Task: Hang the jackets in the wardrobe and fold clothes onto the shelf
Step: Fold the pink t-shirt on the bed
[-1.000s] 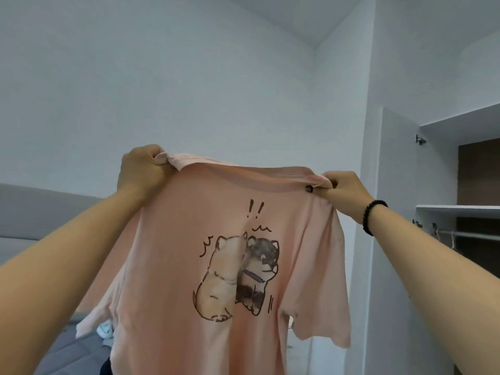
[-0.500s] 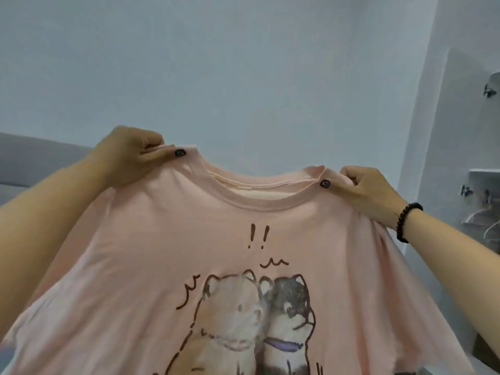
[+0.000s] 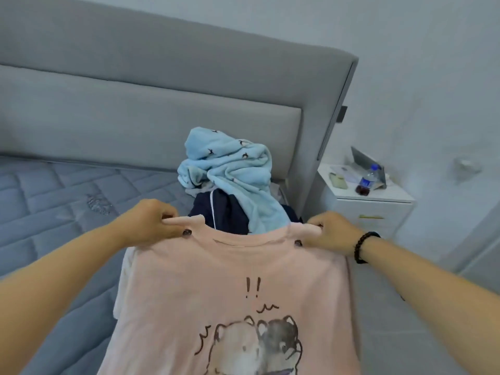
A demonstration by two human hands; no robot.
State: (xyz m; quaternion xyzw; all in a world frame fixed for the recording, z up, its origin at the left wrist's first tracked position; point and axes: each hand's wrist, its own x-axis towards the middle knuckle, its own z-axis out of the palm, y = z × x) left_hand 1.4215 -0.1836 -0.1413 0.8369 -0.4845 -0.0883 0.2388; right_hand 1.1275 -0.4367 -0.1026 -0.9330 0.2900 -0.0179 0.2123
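A pink T-shirt hangs spread out, front facing the camera, pinched at each shoulder beside the neckline; its print shows two cartoon dogs under a pair of exclamation marks (the lower hem runs out of view). Beyond it, on the bed by the headboard, a crumpled light-blue fleece garment lies heaped on a dark navy garment.

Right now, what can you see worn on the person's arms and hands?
Both forearms are bare, with no sleeves in view. The right hand has a bracelet of dark round beads at the wrist. The left hand wears no band or watch that shows. Both thumbnails carry dark polish. No rings are visible.
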